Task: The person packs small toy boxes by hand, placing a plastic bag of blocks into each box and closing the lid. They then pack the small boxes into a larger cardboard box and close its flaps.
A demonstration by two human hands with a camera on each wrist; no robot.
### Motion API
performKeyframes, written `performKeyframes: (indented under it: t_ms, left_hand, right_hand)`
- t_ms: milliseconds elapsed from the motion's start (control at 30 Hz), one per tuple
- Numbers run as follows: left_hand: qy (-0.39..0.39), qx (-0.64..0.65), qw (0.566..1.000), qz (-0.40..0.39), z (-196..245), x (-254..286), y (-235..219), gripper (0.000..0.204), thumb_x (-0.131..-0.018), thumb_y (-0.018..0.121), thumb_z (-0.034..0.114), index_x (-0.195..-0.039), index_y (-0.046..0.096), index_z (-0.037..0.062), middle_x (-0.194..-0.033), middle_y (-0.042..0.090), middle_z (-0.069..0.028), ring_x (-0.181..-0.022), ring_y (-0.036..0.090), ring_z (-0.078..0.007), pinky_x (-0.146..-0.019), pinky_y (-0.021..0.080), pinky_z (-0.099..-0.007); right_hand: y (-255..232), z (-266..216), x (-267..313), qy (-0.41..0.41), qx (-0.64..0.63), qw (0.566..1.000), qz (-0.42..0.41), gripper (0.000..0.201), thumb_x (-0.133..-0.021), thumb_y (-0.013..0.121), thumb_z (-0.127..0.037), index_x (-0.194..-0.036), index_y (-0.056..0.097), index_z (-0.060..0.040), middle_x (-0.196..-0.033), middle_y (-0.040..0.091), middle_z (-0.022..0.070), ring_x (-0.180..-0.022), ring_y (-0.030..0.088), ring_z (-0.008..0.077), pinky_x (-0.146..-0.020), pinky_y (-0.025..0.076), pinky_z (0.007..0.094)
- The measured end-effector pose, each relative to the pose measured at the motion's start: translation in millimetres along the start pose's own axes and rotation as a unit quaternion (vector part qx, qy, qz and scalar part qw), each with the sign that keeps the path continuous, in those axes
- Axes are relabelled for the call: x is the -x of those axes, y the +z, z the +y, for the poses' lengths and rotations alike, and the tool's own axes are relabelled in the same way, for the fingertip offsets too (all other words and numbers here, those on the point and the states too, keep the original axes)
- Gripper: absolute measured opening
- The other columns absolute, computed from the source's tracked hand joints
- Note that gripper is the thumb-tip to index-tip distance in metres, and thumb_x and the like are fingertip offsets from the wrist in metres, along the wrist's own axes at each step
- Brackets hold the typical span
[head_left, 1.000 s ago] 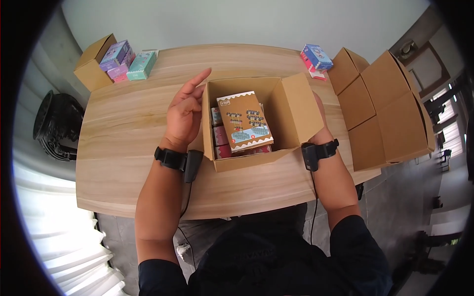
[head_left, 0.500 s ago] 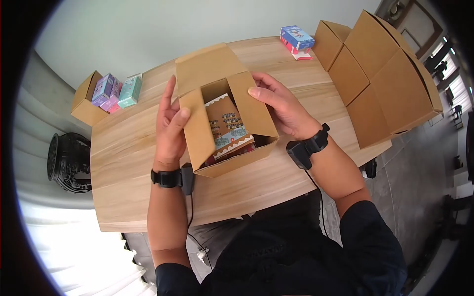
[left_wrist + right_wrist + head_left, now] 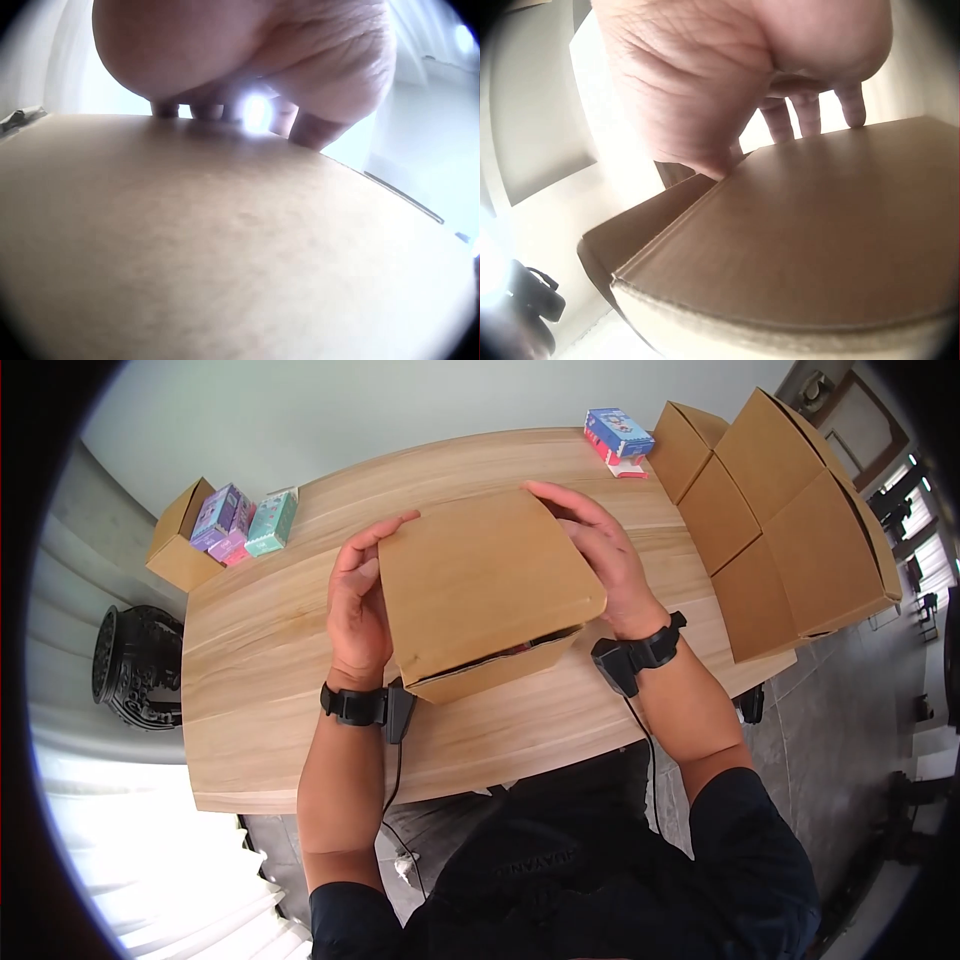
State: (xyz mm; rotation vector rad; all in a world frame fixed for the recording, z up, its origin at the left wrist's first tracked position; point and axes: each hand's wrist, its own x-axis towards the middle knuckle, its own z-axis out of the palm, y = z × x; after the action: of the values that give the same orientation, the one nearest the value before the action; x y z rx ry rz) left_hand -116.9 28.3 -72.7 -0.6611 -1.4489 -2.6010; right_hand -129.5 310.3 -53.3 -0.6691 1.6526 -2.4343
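A brown cardboard box (image 3: 485,580) stands between my two hands, its wide top flap folded over the opening. Along the near edge a narrow dark gap shows a small reddish bit of the contents; the rest inside is hidden. My left hand (image 3: 355,600) lies along the box's left side, fingertips near the far left corner. In the left wrist view, its fingers (image 3: 206,111) meet the cardboard. On the right side rests my right hand (image 3: 610,570), fingers extended toward the far corner. The right wrist view shows its fingertips (image 3: 853,120) against the box wall and the flap (image 3: 641,221) slightly raised.
Several closed cardboard boxes (image 3: 790,530) are stacked along the table's right edge. Blue and pink small boxes (image 3: 620,435) sit at the back right. At the back left are purple and teal small boxes (image 3: 270,522) beside another cardboard box (image 3: 178,535).
The side flaps folded inward, then the far top flap came down over the opening, covering the printed brown package. Both hands moved from the flaps to the box's sides.
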Motion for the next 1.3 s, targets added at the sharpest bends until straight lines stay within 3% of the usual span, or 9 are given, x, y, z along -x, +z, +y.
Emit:
performKeyframes:
  t_ms: [100,167,267,367,467,667,767,1067,1300]
  left_hand:
    - [0.006,-0.034,0.999,0.03,-9,3,-1,0.054,-0.111,0.043,0.039,-0.144,0.053,-0.002,-0.141,0.061,-0.0184,-0.129,0.058,-0.0242,-0.111,0.044,-0.0381]
    - [0.009,-0.084,0.995,0.045,-12,5,-2,0.054,-0.111,0.042,0.039,-0.145,0.053,-0.0016,-0.138,0.06,-0.0155,-0.126,0.057,-0.0217,-0.11,0.044,-0.0361]
    - [0.026,-0.173,0.983,0.064,-11,6,3,0.055,-0.113,0.04,0.04,-0.148,0.051,-0.001,-0.136,0.058,-0.0116,-0.125,0.053,-0.0187,-0.11,0.04,-0.0338]
    - [0.051,-0.225,0.971,0.061,-14,5,-1,0.055,-0.114,0.037,0.039,-0.148,0.051,-0.0009,-0.139,0.057,-0.0122,-0.129,0.051,-0.0195,-0.112,0.038,-0.0341]
    - [0.06,-0.222,0.971,0.064,-19,6,-3,0.055,-0.114,0.035,0.038,-0.148,0.051,-0.0017,-0.142,0.055,-0.0137,-0.133,0.049,-0.0212,-0.115,0.035,-0.0346]
    - [0.077,-0.252,0.962,0.067,-21,7,-1,0.057,-0.115,0.032,0.039,-0.149,0.05,-0.0028,-0.147,0.052,-0.0159,-0.138,0.045,-0.0233,-0.119,0.031,-0.0361]
    - [0.073,-0.262,0.96,0.068,-20,8,-1,0.057,-0.115,0.031,0.039,-0.15,0.049,-0.0027,-0.147,0.052,-0.0157,-0.138,0.045,-0.0232,-0.119,0.031,-0.0362]
    - [0.07,-0.234,0.968,0.064,-23,7,-2,0.061,-0.115,0.03,0.044,-0.152,0.045,-0.0023,-0.146,0.052,-0.0166,-0.137,0.046,-0.0224,-0.118,0.033,-0.0355]
    - [0.085,-0.183,0.979,0.023,-25,6,-1,0.069,-0.114,0.03,0.051,-0.157,0.035,-0.0031,-0.146,0.053,-0.0183,-0.135,0.049,-0.0234,-0.115,0.037,-0.0358]
  right_hand:
    - [-13,-6,5,-0.099,0.119,0.985,-0.075,0.07,-0.096,0.073,-0.047,-0.148,0.057,-0.0029,-0.16,0.044,0.0199,-0.141,0.049,0.0287,-0.116,0.039,0.0435]
    - [-12,-21,9,-0.157,0.236,0.947,-0.153,0.079,-0.09,0.078,-0.055,-0.146,0.059,-0.0027,-0.162,0.041,0.0232,-0.146,0.044,0.0331,-0.12,0.034,0.0466]
    - [-5,-31,13,-0.177,0.358,0.896,-0.197,0.08,-0.086,0.082,-0.056,-0.142,0.063,-0.0024,-0.161,0.04,0.0263,-0.151,0.037,0.0371,-0.121,0.03,0.0496]
    - [-1,-27,14,-0.183,0.326,0.915,-0.154,0.076,-0.08,0.088,-0.051,-0.136,0.068,-0.0033,-0.159,0.044,0.0214,-0.144,0.047,0.0357,-0.117,0.038,0.0485]
    - [0,-19,11,-0.239,0.33,0.902,-0.143,0.071,-0.079,0.09,-0.047,-0.132,0.071,-0.0029,-0.155,0.049,0.0219,-0.14,0.051,0.0377,-0.116,0.04,0.05]
    - [15,-31,14,-0.247,0.45,0.837,-0.189,0.059,-0.076,0.093,-0.037,-0.126,0.075,-0.0092,-0.15,0.056,0.0169,-0.144,0.046,0.0413,-0.117,0.039,0.0525]
    - [14,-29,15,-0.241,0.458,0.836,-0.185,0.061,-0.074,0.093,-0.039,-0.126,0.076,-0.012,-0.15,0.057,0.015,-0.145,0.043,0.0426,-0.117,0.038,0.0536]
    - [17,-15,16,-0.266,0.402,0.867,-0.13,0.053,-0.088,0.082,-0.044,-0.127,0.075,-0.0089,-0.148,0.057,0.0166,-0.145,0.042,0.042,-0.119,0.036,0.0528]
    - [18,-25,16,-0.261,0.46,0.83,-0.175,0.042,-0.088,0.082,-0.039,-0.121,0.08,-0.0126,-0.148,0.057,0.0177,-0.143,0.045,0.0435,-0.118,0.037,0.0529]
